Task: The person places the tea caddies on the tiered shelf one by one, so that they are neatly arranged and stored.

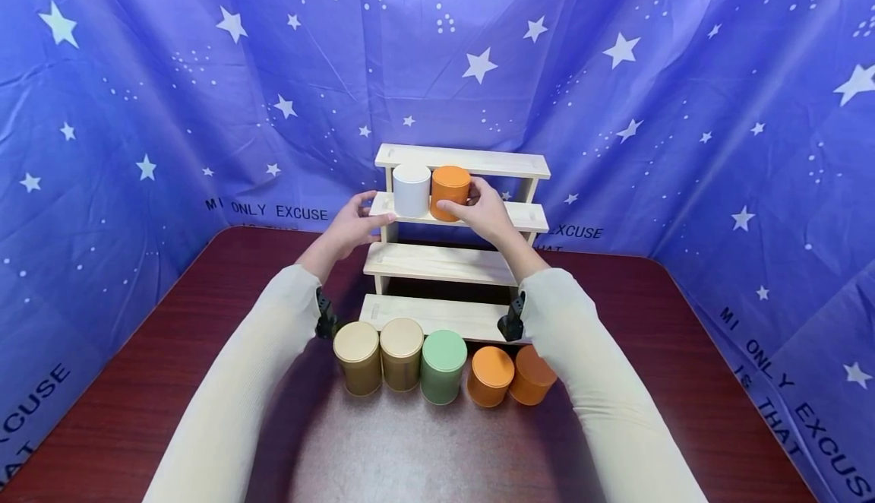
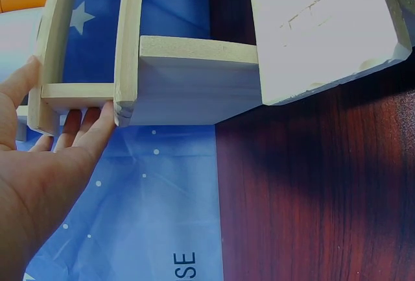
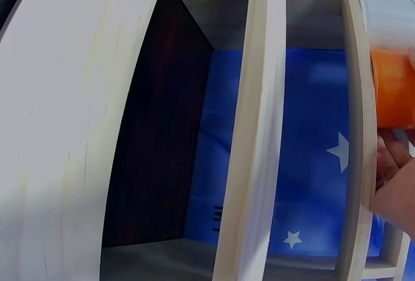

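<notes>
A pale wooden tiered rack (image 1: 437,263) stands on the table in the head view. On its second tier from the top, a white canister (image 1: 412,193) and an orange canister (image 1: 447,184) stand side by side, close together. My right hand (image 1: 488,216) grips the orange canister from the right, thumb across its front. The right wrist view shows that orange canister (image 3: 391,89) at the board's edge, partly cut off. At the tier's left end my left hand (image 1: 350,229) holds the rack; in the left wrist view its thumb (image 2: 23,80) meets the board and the fingers reach behind the side post.
In front of the rack stand two gold canisters (image 1: 402,355), a green canister (image 1: 443,366) and two more orange canisters (image 1: 490,376), the rightmost partly behind the right sleeve (image 1: 581,343). A blue star-printed curtain (image 1: 328,108) hangs behind the dark red table (image 1: 205,298).
</notes>
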Available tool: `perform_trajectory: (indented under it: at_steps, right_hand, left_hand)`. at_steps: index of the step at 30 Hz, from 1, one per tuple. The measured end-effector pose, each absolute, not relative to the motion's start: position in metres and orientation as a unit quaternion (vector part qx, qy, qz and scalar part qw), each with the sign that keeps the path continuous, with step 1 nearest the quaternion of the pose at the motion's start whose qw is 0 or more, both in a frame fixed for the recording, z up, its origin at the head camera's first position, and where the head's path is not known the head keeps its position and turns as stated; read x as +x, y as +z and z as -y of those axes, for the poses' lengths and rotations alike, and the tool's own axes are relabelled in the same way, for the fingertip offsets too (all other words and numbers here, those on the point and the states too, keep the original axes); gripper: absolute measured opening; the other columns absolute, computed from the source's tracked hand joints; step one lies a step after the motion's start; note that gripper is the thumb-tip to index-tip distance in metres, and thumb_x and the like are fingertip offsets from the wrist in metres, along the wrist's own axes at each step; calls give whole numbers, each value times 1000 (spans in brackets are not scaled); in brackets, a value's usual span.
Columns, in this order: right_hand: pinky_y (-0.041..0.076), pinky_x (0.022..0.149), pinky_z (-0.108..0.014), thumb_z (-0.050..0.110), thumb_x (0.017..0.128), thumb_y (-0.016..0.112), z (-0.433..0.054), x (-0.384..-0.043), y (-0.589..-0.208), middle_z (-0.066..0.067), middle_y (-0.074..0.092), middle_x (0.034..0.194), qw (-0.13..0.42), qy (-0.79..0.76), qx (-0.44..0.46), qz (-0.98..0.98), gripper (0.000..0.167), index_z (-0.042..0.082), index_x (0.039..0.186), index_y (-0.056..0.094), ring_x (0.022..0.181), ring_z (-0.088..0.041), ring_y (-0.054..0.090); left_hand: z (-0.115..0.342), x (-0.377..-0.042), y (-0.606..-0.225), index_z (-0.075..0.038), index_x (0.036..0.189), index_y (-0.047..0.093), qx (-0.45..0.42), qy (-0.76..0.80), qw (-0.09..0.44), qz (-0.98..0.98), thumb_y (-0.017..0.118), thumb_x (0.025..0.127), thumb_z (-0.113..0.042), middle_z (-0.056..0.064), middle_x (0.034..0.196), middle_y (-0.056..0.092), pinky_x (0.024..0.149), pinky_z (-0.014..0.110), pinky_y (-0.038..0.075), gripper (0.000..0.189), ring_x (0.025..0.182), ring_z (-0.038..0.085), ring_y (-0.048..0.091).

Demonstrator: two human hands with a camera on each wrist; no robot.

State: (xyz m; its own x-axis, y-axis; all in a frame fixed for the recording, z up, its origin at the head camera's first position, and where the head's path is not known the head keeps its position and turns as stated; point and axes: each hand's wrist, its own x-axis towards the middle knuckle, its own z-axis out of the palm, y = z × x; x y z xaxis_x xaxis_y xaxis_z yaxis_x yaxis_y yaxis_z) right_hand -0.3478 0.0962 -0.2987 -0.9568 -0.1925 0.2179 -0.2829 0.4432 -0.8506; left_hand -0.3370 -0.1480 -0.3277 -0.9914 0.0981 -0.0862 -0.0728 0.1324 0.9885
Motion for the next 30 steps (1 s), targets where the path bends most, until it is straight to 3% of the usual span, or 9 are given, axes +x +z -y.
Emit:
perform_trajectory:
  at_steps: [30]
  right_hand:
    - [48,98,-38,39,77,75,-96,-349,-300,-11,53,130,40,513,128,848,79,7,139,38,113,-24,54]
  left_hand:
    - [148,-336,-326,-16,150,16,2,659,70,-749,64,89,-19,22,144,30,103,49,44,78,128,36,42]
